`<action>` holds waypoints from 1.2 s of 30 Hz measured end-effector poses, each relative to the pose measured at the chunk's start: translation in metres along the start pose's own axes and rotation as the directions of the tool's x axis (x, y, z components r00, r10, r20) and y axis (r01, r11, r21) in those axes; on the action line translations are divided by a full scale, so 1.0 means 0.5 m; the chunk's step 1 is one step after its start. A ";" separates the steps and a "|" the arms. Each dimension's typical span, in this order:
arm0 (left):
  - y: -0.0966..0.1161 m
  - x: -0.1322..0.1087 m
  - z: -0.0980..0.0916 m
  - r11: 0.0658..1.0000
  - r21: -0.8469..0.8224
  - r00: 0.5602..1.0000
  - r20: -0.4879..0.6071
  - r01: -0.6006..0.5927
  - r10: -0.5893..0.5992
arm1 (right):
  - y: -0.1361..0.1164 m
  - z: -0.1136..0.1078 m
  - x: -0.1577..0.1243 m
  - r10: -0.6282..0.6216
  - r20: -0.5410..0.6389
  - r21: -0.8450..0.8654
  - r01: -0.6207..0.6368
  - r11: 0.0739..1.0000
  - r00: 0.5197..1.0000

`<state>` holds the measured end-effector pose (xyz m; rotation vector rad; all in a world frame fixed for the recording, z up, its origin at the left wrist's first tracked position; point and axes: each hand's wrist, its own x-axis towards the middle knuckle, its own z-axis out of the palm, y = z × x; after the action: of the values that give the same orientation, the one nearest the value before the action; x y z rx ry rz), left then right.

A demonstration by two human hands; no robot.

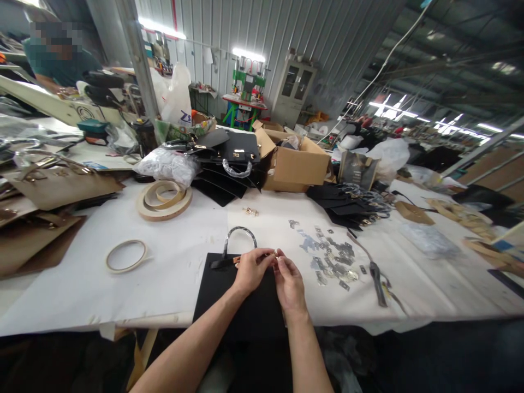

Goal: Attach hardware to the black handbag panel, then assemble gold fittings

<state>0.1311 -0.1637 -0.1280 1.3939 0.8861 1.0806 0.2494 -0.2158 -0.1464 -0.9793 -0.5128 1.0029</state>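
A black handbag panel (pixel 235 308) lies in front of me, its handle (pixel 241 230) wrapped in clear film and standing up at the far edge. Above the panel my left hand (pixel 250 269) and my right hand (pixel 290 281) meet at the fingertips. Both pinch a small gold-coloured metal fitting (pixel 275 255), mostly covered by the fingers. A black strap end (pixel 221 263) sticks out left of my left hand. Beyond the handle lie several gold-coloured fittings (pixel 250 212). Right of my hands, many flat metal plates (pixel 338 259) are spread on the white table cover (pixel 176 289).
A tape roll (pixel 126 256) and larger rolled strips (pixel 164 200) lie left. Black bags (pixel 229 150) and a cardboard box (pixel 301 166) stand behind; more black panels (pixel 344 202) lie right. A dark-handled tool (pixel 377 285) rests near the front edge. Another person (pixel 61 63) is far left.
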 end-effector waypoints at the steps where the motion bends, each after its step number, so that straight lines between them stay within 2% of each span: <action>1: 0.001 0.001 -0.001 1.000 -0.021 1.000 0.006 0.009 -0.009 | 0.001 0.000 0.000 -0.004 -0.001 -0.002 0.004 1.000 1.000; 6: 0.003 0.004 -0.003 0.990 -0.133 0.998 0.041 0.050 -0.045 | 0.006 0.001 0.001 -0.031 -0.020 -0.021 0.030 0.999 0.999; 14: -0.006 0.005 -0.003 0.989 -0.134 0.997 0.041 0.064 -0.059 | 0.018 0.000 0.003 -0.081 -0.088 -0.059 0.076 0.995 0.993; 19: -0.010 0.007 -0.002 0.986 -0.157 0.998 0.031 0.052 -0.048 | 0.020 -0.001 0.003 -0.092 -0.091 -0.091 0.084 0.992 0.992; 28: -0.010 0.003 -0.001 0.989 -0.147 0.999 0.012 0.033 -0.032 | 0.023 0.002 0.006 -0.080 -0.069 -0.092 0.073 0.993 0.994; 36: -0.007 0.007 -0.005 0.982 -0.177 0.997 0.047 0.064 -0.056 | -0.004 0.015 0.008 0.008 -0.015 -0.035 -0.009 0.999 1.000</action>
<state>0.1299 -0.1590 -0.1311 1.2292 0.7765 1.0550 0.2469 -0.2093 -0.1413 -1.0204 -0.5162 0.9962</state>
